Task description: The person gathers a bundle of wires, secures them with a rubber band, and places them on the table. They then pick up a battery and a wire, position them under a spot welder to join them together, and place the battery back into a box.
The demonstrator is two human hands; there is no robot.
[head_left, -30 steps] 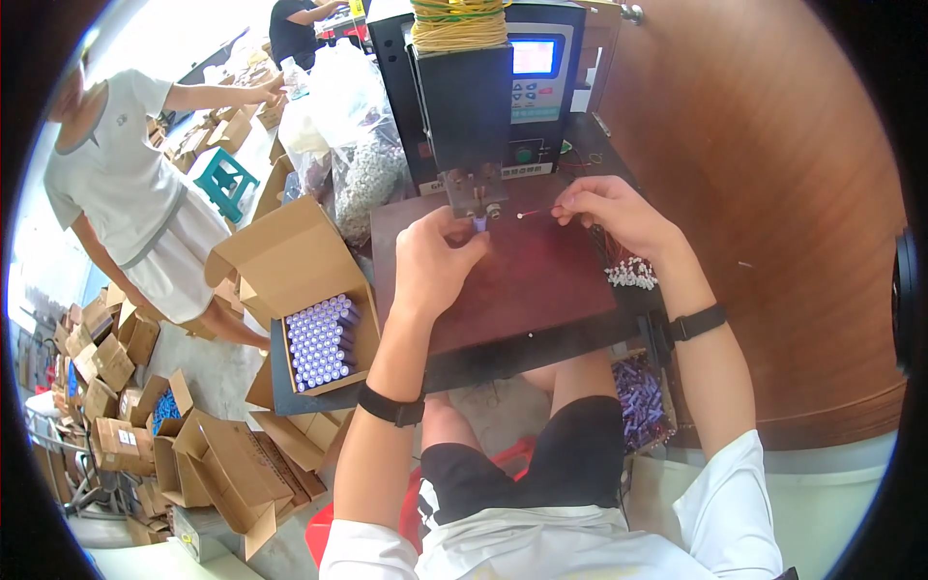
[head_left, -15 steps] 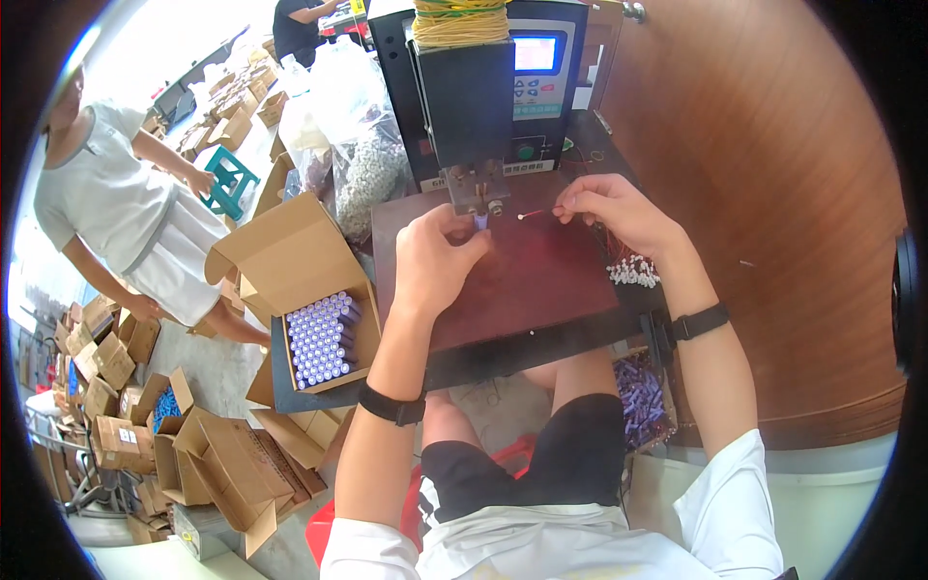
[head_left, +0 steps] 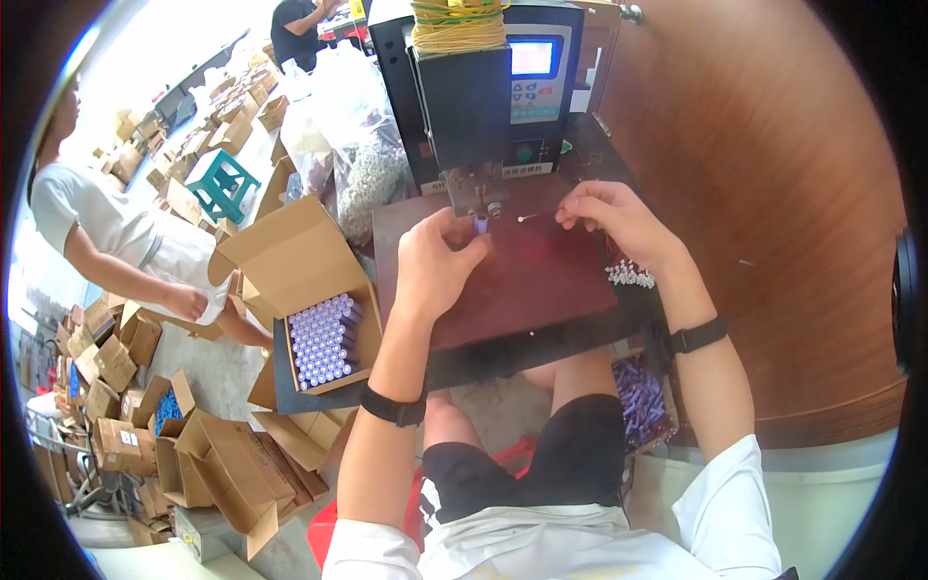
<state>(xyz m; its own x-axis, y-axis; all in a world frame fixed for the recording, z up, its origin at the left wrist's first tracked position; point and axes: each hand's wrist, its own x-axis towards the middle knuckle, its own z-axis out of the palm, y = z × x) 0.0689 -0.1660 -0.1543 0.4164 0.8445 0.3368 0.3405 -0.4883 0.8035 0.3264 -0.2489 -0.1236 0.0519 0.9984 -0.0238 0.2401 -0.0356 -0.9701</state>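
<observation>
My left hand (head_left: 433, 266) is closed round a purple battery cell (head_left: 481, 225). It holds the cell upright under the electrode tips (head_left: 481, 193) of a black spot welder (head_left: 464, 106). Whether the tips touch the cell is hard to make out. Over to the right, my right hand (head_left: 614, 220) pinches a thin red wire lead (head_left: 543, 215) with a small white connector (head_left: 521, 219) at its free end, pointing toward the cell. Both hands hover above a dark red board (head_left: 541, 290).
A carton (head_left: 363, 333) of upright purple cells stands left of the board. White connectors (head_left: 630, 275) lie in a pile on the right. Bags (head_left: 367, 174) of small white parts sit behind. Below right is a box of purple pieces (head_left: 643, 401). A person (head_left: 116, 232) walks at left among cartons.
The person at left has turned and leaned, their arm now lower. My hands have barely moved; the left still holds the battery cell, the right still holds the wire lead.
</observation>
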